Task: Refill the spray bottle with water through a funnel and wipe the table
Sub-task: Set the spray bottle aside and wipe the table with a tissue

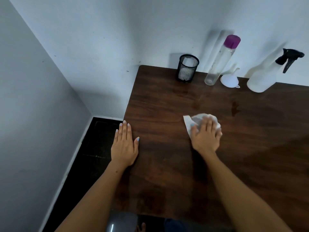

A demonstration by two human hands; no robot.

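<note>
The right hand [205, 134] lies flat with fingers spread over a crumpled white paper towel [197, 122], pressing it onto the dark wood counter [167, 164] about midway across, a little toward the far edge. The left hand [124, 146] rests palm down at the counter's left edge, fingers together and holding nothing, apparently bracing.

The towel looks thin, soft and very light. It will bunch and slide under the palm, and once wet it probably tears easily, so broad flat pressure suits it better than a pinch. A small wet patch [235, 109] sits just beyond the towel toward the far right, seemingly not yet wiped.

Along the far edge stand a black mesh cup [187, 68], a tall clear bottle with a purple cap [220, 61], a white funnel [229, 79] set mouth down, and the white spray bottle [264, 77] with its black trigger head fitted. The spray bottle looks like semi-rigid plastic, and would be heavier if full. Its body gives the safest hold, since the neck and trigger could twist. Its water level cannot be made out.
</note>
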